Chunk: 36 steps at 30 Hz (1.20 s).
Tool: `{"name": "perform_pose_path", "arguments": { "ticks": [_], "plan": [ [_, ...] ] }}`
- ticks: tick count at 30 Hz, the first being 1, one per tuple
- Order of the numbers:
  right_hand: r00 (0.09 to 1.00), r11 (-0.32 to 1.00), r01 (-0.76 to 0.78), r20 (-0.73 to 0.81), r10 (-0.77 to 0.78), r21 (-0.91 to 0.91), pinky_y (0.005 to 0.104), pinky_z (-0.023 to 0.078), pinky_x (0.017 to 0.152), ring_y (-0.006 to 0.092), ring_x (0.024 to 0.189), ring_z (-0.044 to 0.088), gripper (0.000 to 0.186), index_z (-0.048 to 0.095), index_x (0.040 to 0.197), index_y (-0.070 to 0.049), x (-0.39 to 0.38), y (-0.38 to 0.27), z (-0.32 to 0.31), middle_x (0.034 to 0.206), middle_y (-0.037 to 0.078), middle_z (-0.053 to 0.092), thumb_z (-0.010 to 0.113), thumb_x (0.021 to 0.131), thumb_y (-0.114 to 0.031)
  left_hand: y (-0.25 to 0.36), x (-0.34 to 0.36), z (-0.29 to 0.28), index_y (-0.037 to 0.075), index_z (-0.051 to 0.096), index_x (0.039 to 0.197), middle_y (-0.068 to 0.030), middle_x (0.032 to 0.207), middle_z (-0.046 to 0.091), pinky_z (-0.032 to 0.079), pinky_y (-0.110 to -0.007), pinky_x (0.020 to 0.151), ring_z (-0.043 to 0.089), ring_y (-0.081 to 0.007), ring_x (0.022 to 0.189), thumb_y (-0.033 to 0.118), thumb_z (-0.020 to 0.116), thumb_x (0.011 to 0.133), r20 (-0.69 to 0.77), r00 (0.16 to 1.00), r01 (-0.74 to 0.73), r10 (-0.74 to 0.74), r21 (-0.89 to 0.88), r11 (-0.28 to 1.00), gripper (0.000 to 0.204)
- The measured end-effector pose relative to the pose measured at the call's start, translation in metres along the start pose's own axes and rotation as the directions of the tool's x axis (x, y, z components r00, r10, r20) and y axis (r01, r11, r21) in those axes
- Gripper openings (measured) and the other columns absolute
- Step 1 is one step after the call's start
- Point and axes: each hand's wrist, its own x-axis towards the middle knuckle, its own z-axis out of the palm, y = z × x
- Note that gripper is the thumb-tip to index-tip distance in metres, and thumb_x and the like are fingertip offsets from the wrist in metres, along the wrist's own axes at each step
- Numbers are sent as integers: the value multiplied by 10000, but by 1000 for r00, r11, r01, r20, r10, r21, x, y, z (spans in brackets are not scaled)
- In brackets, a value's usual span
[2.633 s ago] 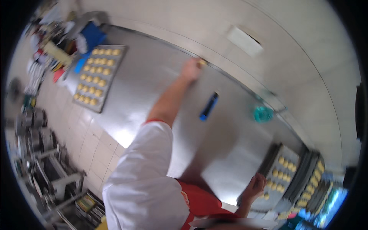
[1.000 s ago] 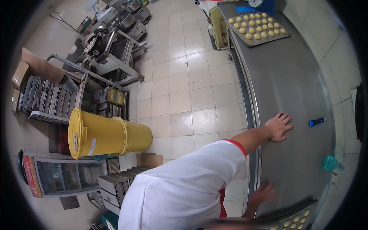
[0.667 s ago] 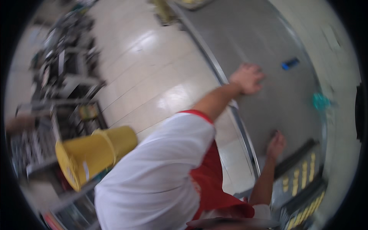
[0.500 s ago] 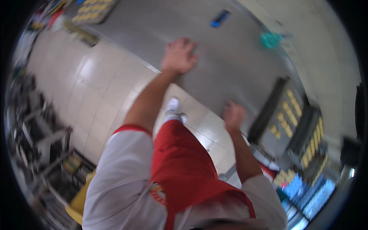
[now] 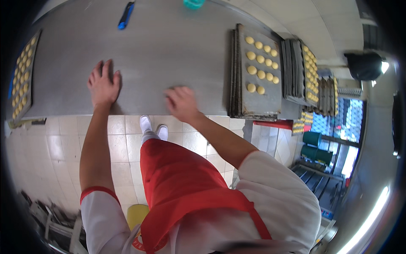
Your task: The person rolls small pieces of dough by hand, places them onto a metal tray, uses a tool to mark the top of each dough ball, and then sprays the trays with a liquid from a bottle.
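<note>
My left hand (image 5: 103,86) rests fingers apart on the steel table (image 5: 169,51), near its front edge. My right hand (image 5: 182,103), slightly blurred, is beside it to the right, fingers loosely bent, with nothing visible in them. A blue-and-black cutter (image 5: 126,16) lies beyond my left hand. A turquoise container (image 5: 193,4) is at the back, cut off by the view's edge. A tray (image 5: 29,97) of round pale-yellow dough pieces is at the far left. Right of my right hand, a stack of metal trays (image 5: 266,103) has similar pieces on top.
More stacked trays (image 5: 292,67) with dough pieces stand at the right. Tiled floor (image 5: 118,161) runs below the table edge, with a yellow bin (image 5: 137,213) near my apron. Green drums (image 5: 317,154) stand by a window at the right. Metal equipment (image 5: 59,228) is at lower left.
My view has swung from along the table and aisle to facing the table squarely. Both hands now lie near its front edge; the small piece my left hand held earlier is gone from it.
</note>
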Motion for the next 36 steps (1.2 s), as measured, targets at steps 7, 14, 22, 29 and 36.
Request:
{"name": "perform_pose_path", "arguments": {
  "ticks": [7,14,22,29,36],
  "plan": [
    [998,999,10,58,-7,-47,471,485,907,293,1013,624,232,711,1117,-141,32,67,-8,1081,64,676,726,888,-178,-5,4,6,298,490,1595,-96,1666,409,240,-555,1279,384,-350,1530,508,538,1073,-1,999,-46,46,33,998,564],
    [997,1000,-2,75,0,26,453,498,945,290,1049,626,313,714,1145,-158,15,1,5,1075,65,675,759,836,-182,-1,7,8,313,478,1603,-91,1670,408,245,-541,1280,373,-347,1538,515,531,1076,0,999,-40,40,69,997,567],
    [998,999,-39,-50,38,-30,434,519,874,285,984,623,264,718,1088,-137,3,59,-2,1007,42,658,768,831,-113,-7,4,10,311,480,1601,-100,1663,414,253,-539,1279,372,-352,1539,513,536,1077,15,999,-37,36,70,997,564],
    [983,987,154,108,-148,-48,431,535,924,283,1016,642,205,726,1017,-130,63,12,16,1014,59,676,756,818,-89,-4,5,6,301,489,1597,-112,1658,413,242,-545,1282,375,-362,1535,509,547,1070,5,998,-59,59,34,998,570],
    [990,987,-135,58,130,88,463,528,991,326,1086,616,286,747,1160,-145,27,53,3,1151,69,655,797,878,-152,-6,5,5,311,524,1577,-110,1638,442,251,-528,1278,390,-360,1522,513,581,1040,-5,998,-55,55,-23,998,576]
  ]
}}
